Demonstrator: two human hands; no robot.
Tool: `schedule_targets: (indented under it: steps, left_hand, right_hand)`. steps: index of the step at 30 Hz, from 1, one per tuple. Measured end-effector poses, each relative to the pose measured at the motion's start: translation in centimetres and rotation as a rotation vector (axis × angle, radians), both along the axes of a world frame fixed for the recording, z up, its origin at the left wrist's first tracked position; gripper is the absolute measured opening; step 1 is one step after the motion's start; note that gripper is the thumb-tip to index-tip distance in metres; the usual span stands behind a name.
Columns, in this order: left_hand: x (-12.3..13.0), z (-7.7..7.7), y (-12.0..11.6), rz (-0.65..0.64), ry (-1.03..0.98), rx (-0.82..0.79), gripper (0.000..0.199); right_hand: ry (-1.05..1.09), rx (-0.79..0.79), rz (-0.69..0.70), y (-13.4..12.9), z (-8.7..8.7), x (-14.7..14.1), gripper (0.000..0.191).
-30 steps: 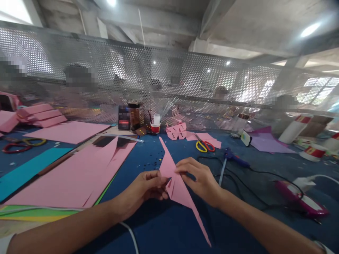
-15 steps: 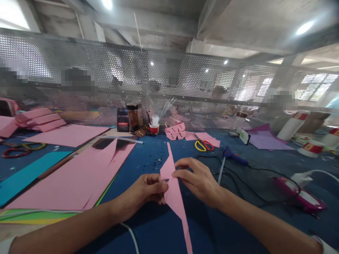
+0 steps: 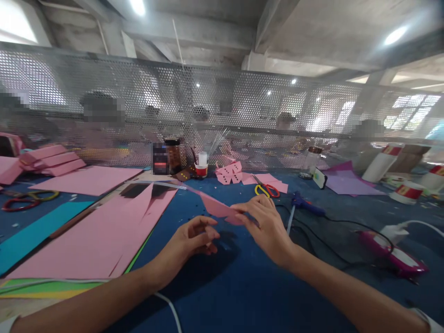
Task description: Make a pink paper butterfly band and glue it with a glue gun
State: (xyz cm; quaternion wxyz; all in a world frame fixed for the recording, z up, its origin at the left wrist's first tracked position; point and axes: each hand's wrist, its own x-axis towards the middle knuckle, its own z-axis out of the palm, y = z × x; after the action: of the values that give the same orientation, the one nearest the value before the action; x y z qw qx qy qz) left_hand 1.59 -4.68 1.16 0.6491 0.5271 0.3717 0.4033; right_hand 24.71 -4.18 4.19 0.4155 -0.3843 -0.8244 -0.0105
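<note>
Pinched in my right hand (image 3: 265, 226) is a cut piece of pink paper (image 3: 217, 206), held just above the blue table and tilted with its narrow end pointing to the far left. The part of it behind my fingers is hidden. To its left, my left hand (image 3: 196, 236) is apart from the paper, with curled, loosely spread fingers and nothing visible in them. Beyond the paper lie scissors (image 3: 267, 188) with yellow and red handles, beside a pink paper butterfly (image 3: 229, 173) with dark dots.
Large pink sheets (image 3: 93, 226) and a teal strip (image 3: 41, 233) cover the left side. A blue glue gun (image 3: 308, 206) with its black cord and a magenta power strip (image 3: 391, 252) lie on the right. Jars and a paper cup (image 3: 201, 170) stand before a perforated metal screen (image 3: 243, 101).
My left hand has let go of the pink paper. My right hand has swung the paper round, so its long strip no longer points toward me.
</note>
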Motion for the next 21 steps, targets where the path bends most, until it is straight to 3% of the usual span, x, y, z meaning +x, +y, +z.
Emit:
schedule_targets:
  steps: [8,21]
  left_hand:
    - [-0.01,-0.49,0.2,-0.055,0.063,0.045,0.028]
    - [-0.27,-0.93,0.71,0.023,0.033,0.008,0.019]
  right_hand:
    - [0.16,-0.445,0.086,0.17,-0.4,-0.42,0.016]
    - [0.186,-0.591,0.143,0.73,-0.95,-0.15,0.017]
